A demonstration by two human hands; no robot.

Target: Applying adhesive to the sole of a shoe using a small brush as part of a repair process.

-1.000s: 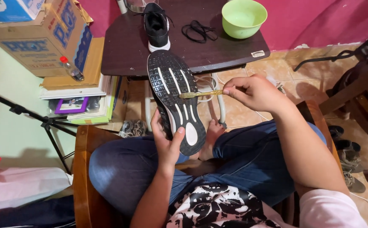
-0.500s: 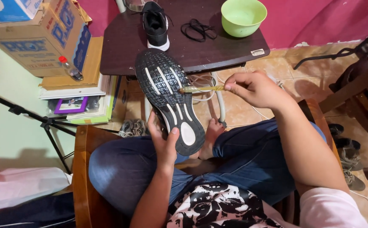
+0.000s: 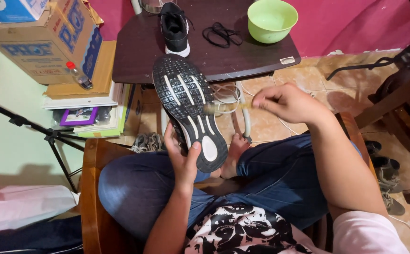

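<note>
Head view looks down on a seated person in jeans. Hard to make out: the thin yellowish tool (image 3: pixel 226 107) pinched in the right hand (image 3: pixel 287 103) is motion-blurred, so its kind can't be told – prob. a small brush or stick; its tip sits just beside the right edge of the shoe sole. Right-hand fingers are closed tight on its far end.

Black sneaker (image 3: pixel 189 112) is held sole-up over the lap, w/ only the tread and white stripes showing – the upper is hidden behind the sole. Its long axis runs diagonally: toe up-left toward the dark table (image 3: pixel 214 59), heel down-right near the knees. Left hand (image 3: pixel 182 157) grips the shoe from below near the heel, thumb pressed on the sole's white patch, other fingers wrapped behind and out of sight.

On the table beyond the shoe's toe: a second black sneaker (image 3: pixel 175 27) upright, loose black laces (image 3: pixel 221 34), and a green bowl (image 3: pixel 272 19), cut off at the top edge. Left of the table – a cardboard box (image 3: pixel 45 40) on stacked books, partly cut off.
</note>
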